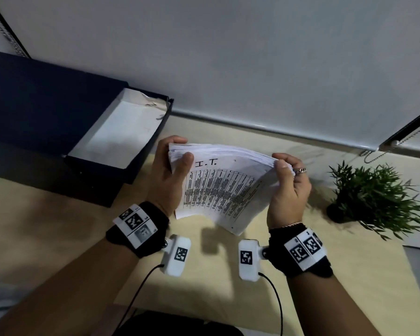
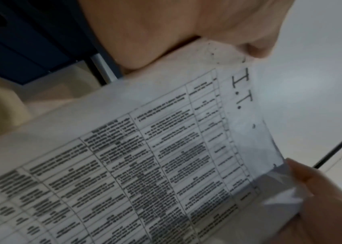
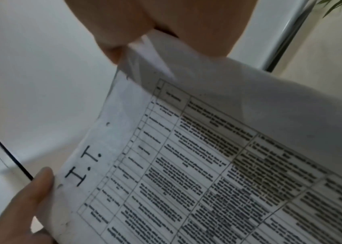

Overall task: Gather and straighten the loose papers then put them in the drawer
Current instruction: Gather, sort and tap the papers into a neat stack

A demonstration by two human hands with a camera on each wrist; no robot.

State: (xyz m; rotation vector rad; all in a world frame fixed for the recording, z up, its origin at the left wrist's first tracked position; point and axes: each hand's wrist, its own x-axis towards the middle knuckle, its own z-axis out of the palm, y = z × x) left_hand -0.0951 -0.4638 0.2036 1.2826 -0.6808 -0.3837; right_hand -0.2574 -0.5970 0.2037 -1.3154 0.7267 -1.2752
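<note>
A thick stack of white papers [image 1: 218,185], its top sheet printed with a table and marked "I.T.", is held above the wooden desk [image 1: 204,275], bowed upward in the middle. My left hand [image 1: 172,173] grips its left edge, thumb on top. At the stack's right edge my right hand [image 1: 289,183] pinches the sheets. The same printed sheet [image 2: 145,165] fills the left wrist view, with the right hand's fingers [image 2: 329,198] at its far corner. The right wrist view shows the sheet [image 3: 207,165] with the left thumb [image 3: 34,198] on it. A dark drawer [image 1: 121,132] with a white inside stands pulled out at left.
The drawer belongs to a dark blue box [image 1: 34,112] on the desk's left. A small potted plant [image 1: 374,200] stands at the right, close to my right hand. A white roller blind [image 1: 228,57] with bead chains hangs behind the desk.
</note>
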